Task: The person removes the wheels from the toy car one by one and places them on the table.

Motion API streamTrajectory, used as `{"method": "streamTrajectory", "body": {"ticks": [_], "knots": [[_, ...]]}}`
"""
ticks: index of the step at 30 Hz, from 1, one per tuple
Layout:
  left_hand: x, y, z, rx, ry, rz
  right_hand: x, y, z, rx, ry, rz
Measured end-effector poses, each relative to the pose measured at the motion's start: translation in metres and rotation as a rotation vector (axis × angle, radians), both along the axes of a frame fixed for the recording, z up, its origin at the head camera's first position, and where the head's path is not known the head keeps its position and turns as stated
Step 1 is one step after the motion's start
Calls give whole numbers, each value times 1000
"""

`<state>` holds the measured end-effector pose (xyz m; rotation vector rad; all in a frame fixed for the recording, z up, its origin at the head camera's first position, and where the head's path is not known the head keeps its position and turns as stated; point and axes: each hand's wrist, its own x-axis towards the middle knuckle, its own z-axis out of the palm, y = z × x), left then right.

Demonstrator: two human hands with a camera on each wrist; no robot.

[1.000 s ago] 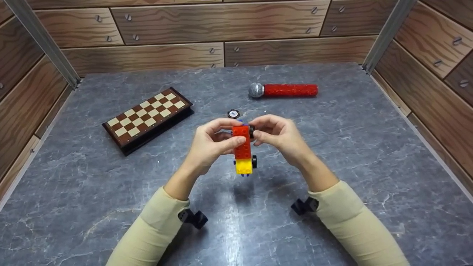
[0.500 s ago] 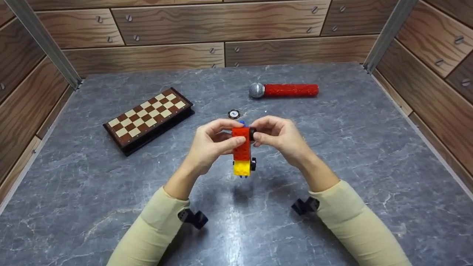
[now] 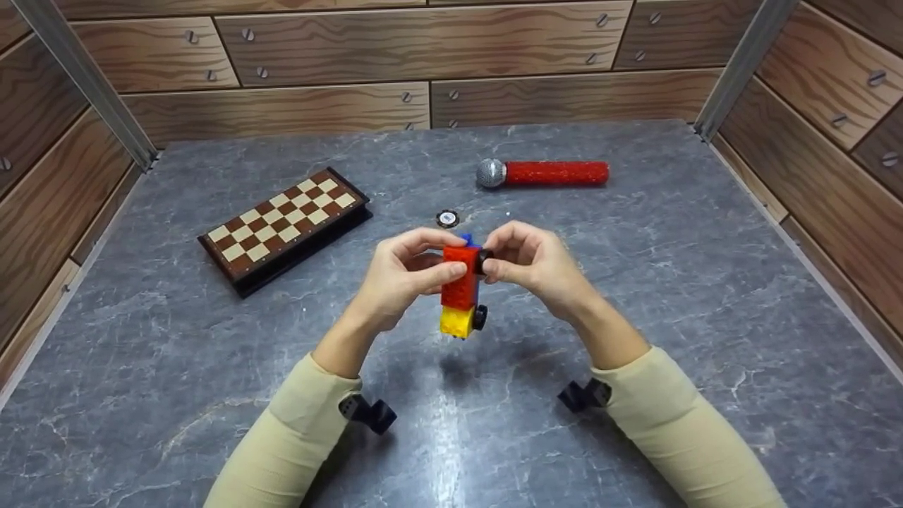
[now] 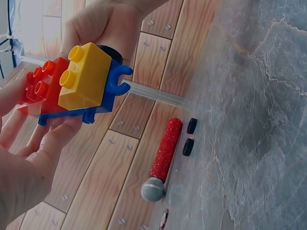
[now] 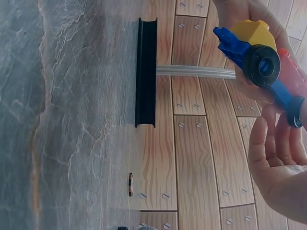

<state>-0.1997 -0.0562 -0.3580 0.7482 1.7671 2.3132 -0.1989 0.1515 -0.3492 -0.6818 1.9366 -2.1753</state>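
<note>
Above the table, my left hand (image 3: 395,271) grips a toy car, its thumb on the red brick (image 3: 458,293) that forms the body. A yellow brick (image 4: 86,76) sits at the near end, and both ride on a blue base (image 4: 103,103) with a hook. Two black wheels show on the car's right side: a near wheel (image 5: 261,65) and a far wheel (image 3: 482,261). My right hand (image 3: 536,268) pinches the far one between thumb and fingers. Bare blue pegs stick out along the base's other side in the left wrist view.
Two loose black wheels, one wheel (image 4: 192,126) and another wheel (image 4: 188,147), lie near the red microphone (image 3: 550,173). A poker chip (image 3: 447,218) lies just beyond the hands. A folded chessboard (image 3: 282,226) lies at left. Wood-patterned walls (image 3: 317,42) enclose the table.
The car has turned a little, its yellow end swinging left and its right side showing more. Both hands keep their hold and have hardly moved.
</note>
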Motion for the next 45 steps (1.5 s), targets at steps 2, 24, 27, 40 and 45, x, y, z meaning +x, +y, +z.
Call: {"method": "streamTrajectory", "body": {"ticks": [2,24,27,40,45], "knots": [[0,0,-1,3,11,-11,0,0,-1,-1,2,5],[1,0,-2,-18,47,-37,3,2,-2,6,-22,-8],[1,1,-2,-13,37,-41,4,3,-2,9,-9,-14],[0,2,-6,-15,86,-40,2,0,0,43,42,-34],[1,3,-3,-16,217,-19,2,-1,1,54,54,-19]]}}
